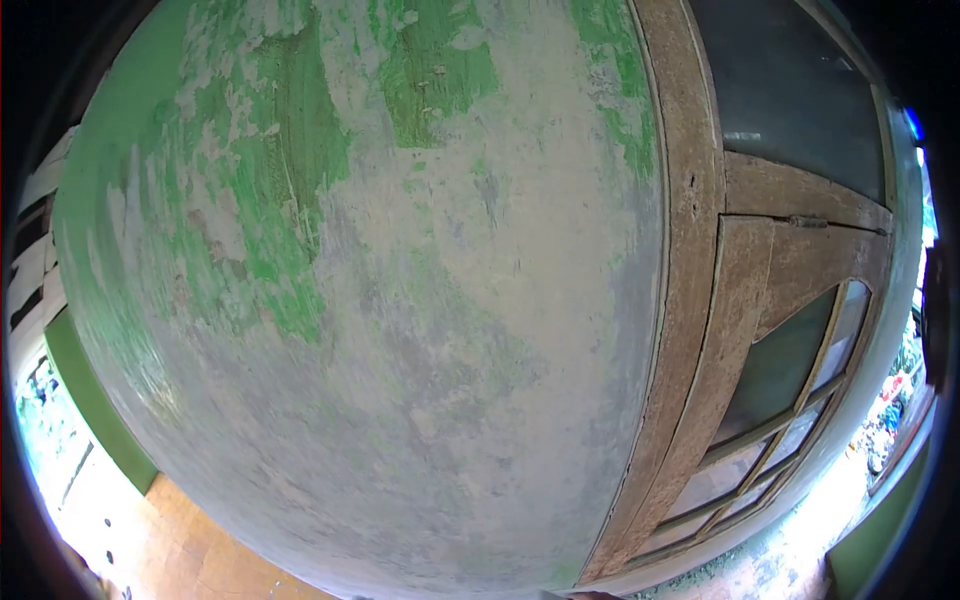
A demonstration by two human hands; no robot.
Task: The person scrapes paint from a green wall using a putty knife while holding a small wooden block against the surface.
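A wall (450, 380) with patchy green paint over grey-white plaster fills most of the head view. Its green coat is thickest at the upper left, with ragged, peeled edges. Lower down, the surface is mostly bare grey-white with faint green traces. At the very bottom edge, close to the door frame, a thin dark sliver shows beside a small grey edge. It may be part of my right hand, but too little is visible to make out its fingers or any held thing. My left hand is outside the view.
A weathered wooden frame (690, 180) borders the wall on the right, with a dark pane (800, 90) above and a multi-paned wooden window (780, 400) below. An orange-brown floor (215, 540) shows at the lower left, near a green wall edge (95, 405). Bright openings lie at both sides.
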